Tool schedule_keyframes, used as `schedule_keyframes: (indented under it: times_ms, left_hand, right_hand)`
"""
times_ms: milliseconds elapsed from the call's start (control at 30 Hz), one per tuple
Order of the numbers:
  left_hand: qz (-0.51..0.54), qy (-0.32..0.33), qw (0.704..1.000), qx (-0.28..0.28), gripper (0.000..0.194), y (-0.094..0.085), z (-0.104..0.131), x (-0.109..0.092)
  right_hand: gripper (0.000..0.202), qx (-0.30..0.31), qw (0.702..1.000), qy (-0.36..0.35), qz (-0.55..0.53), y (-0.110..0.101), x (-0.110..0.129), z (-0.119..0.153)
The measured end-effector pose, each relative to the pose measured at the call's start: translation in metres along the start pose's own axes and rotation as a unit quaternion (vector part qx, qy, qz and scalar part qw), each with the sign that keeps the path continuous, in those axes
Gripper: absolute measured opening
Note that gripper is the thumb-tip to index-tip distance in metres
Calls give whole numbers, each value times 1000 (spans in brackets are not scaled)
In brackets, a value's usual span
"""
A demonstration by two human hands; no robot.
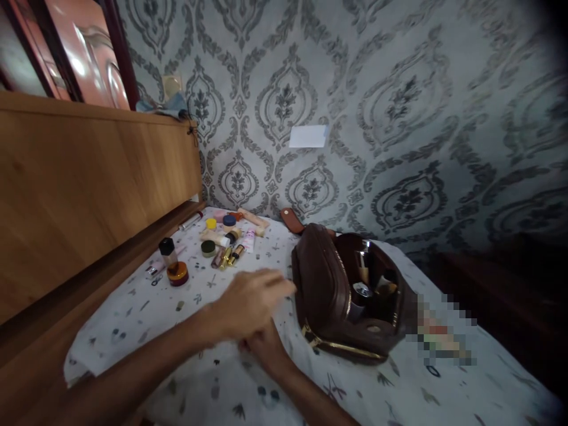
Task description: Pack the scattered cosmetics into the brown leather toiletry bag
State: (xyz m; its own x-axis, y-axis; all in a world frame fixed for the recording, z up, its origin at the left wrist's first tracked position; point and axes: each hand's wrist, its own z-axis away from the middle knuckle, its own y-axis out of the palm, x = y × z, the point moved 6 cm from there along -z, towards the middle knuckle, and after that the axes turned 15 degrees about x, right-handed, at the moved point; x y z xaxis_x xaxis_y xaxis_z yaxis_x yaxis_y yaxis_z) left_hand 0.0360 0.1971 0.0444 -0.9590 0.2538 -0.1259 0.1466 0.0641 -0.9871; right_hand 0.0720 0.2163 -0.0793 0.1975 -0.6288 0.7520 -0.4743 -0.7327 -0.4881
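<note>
Left hand [251,302], head view: fingers blurred and stretched toward the bag, crossing over the right hand [266,346]. Hands together, touching or nearly so. Right is mostly covered, looks curled; can't tell if either holds anything.

Open dark-brown leather zip bag [316,281] sits just beyond the left fingertips; contact unclear. Inside: clear bottle with silver top [364,267], among others.

Step, my read: between handlings, no item visibly gripped. Next move calls for parting the hands; any reach into the bag has to clear its tall near side, which stands between hands and opening.

Around: amber jar with orange lid [177,274], black-capped beige bottle [167,251] close behind it, dark-green lidded round jar [207,248], all on white printed cloth [190,381]. Small tubes behind sit tight together, easy to knock. Wooden panel [97,160] bounds the left.
</note>
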Motion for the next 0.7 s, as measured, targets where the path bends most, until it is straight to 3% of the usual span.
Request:
schedule_keyframes:
  times_ms: [100, 167, 233, 333, 700]
  left_hand:
    - [-9, -228, 974, 15, 26, 29, -11, 87]
    - [-19, -282, 959, 20, 25, 46, -12, 124]
    - [-32, -310, 950, 25, 23, 58, -12, 146]
    - [-55, -332, 941, 29, 25, 71, -9, 159]
    - [-89, -323, 942, -26, 26, 90, -6, 158]
  right_hand:
    - [22, 30, 979, 128, -153, 8, -19, -2]
    - [18, 35, 950, 194, -244, 12, -27, 1]
    - [22, 26, 935, 211, -283, 12, -28, 3]
    - [28, 8, 924, 218, -313, 11, -31, 4]
    - [40, -66, 895, 204, -390, 4, -44, 4]
